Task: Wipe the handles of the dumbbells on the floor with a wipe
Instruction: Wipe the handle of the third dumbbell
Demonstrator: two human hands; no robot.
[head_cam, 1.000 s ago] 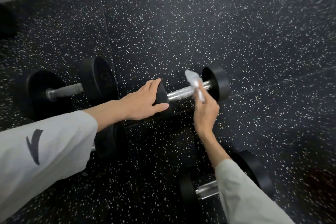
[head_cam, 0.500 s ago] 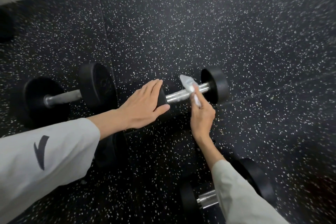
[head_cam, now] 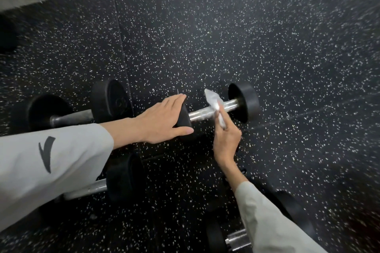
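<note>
While left hand [head_cam: 162, 121] lies flat, hiding dumbbell head [head_cam: 183, 118], right hand [head_cam: 226, 139] pinches wipe [head_cam: 213, 101]; fingertips unseen.

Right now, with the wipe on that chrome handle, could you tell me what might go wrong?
The round-ended black dumbbell may roll, since only the flat left hand steadies one end. The small white wipe, pinched by the right hand, touches just part of the chrome handle, so its underside could be missed. Another dumbbell lies close under the right sleeve.
</note>
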